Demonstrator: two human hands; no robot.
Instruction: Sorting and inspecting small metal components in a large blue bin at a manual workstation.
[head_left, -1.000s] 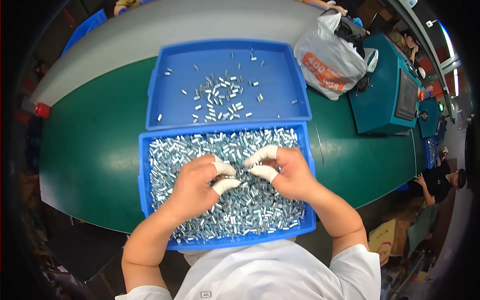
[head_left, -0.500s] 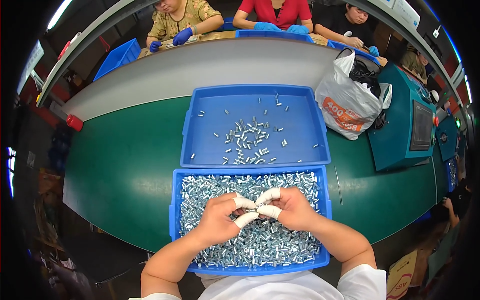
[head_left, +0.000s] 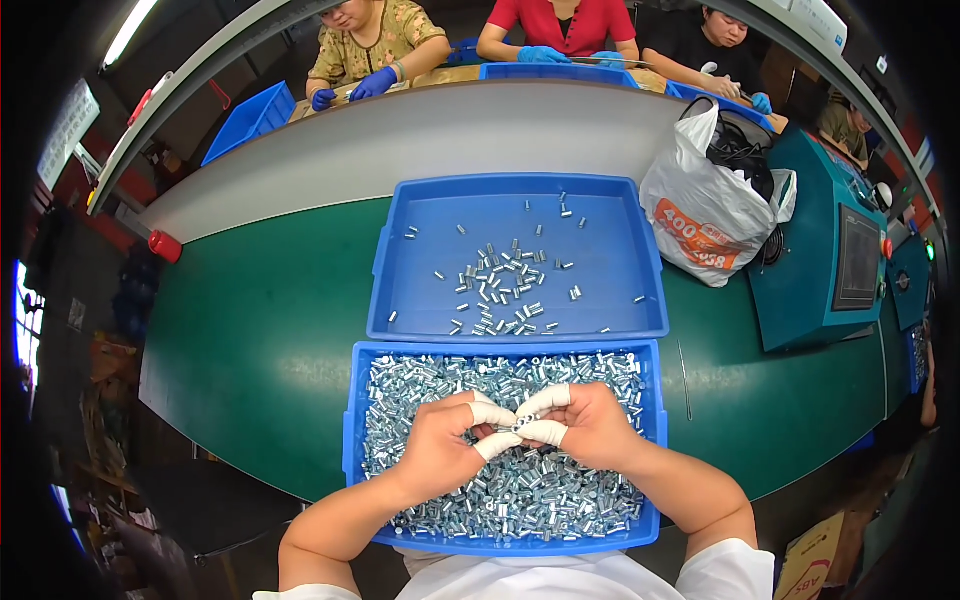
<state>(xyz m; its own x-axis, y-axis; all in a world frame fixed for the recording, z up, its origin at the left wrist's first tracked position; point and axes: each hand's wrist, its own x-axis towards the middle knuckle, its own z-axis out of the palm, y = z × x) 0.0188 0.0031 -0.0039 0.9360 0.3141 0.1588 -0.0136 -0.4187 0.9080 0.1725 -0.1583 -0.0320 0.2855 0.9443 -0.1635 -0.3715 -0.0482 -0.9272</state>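
My left hand [head_left: 440, 445] and my right hand [head_left: 597, 432] meet over the near blue tray [head_left: 354, 430]. White finger covers wrap the thumb and index finger of each. Between the pinched fingertips are a few small silvery metal sleeves [head_left: 521, 424], their ends facing up; the fingers partly hide them. A thick layer of the same loose sleeves [head_left: 540, 505] fills the near tray beneath my hands. Directly beyond it, the far blue tray [head_left: 430, 225] holds a scattered cluster of sleeves [head_left: 505, 275], mostly around its middle and near side.
Both trays rest on a green table [head_left: 250, 320]. On the right are a thin metal rod [head_left: 685, 380], a white plastic bag [head_left: 700, 200] and a teal machine [head_left: 815, 260] with a screen. A red object [head_left: 165, 246] sits far left. Several people work behind a grey partition [head_left: 420, 135].
The whole view has shifted slightly, so everything appears a little further right and lower. My hands stay together over the near tray, fingertips still pinching the sleeves, whose round ends now show more plainly.
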